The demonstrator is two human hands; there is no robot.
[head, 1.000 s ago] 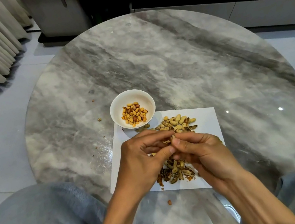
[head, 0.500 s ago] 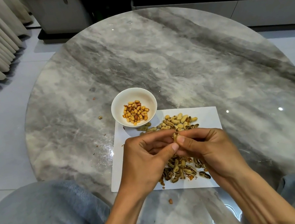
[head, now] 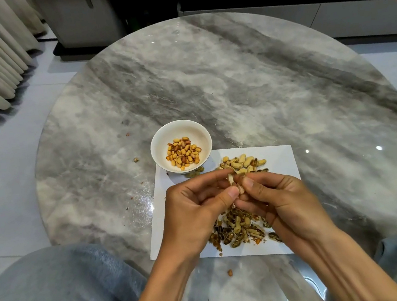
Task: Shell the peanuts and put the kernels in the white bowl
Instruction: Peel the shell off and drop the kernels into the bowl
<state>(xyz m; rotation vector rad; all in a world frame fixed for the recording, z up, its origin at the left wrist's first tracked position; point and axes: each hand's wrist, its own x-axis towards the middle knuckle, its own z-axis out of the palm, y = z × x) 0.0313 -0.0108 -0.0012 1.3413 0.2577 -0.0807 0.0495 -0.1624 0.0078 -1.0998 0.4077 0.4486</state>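
While both thumbs pinched it over the paper sheet (head: 280, 160), the peanut (head: 236, 184) sat split between left hand (head: 193, 211) and right hand (head: 283, 200); kernel not discernible. Hands partly hid the shell pile (head: 239, 230). White bowl (head: 158, 151) held kernels (head: 183, 154).

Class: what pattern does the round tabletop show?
Grey and white marbled streaks on the tabletop, clearest in the head view.

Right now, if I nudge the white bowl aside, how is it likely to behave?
The white bowl looks like glazed ceramic, so probably rigid and breakable. It stands partly on the paper sheet and partly on the glossy marble table, so it may slide easily or drag the sheet. Only a shallow layer of kernels sits inside, so it is likely light.
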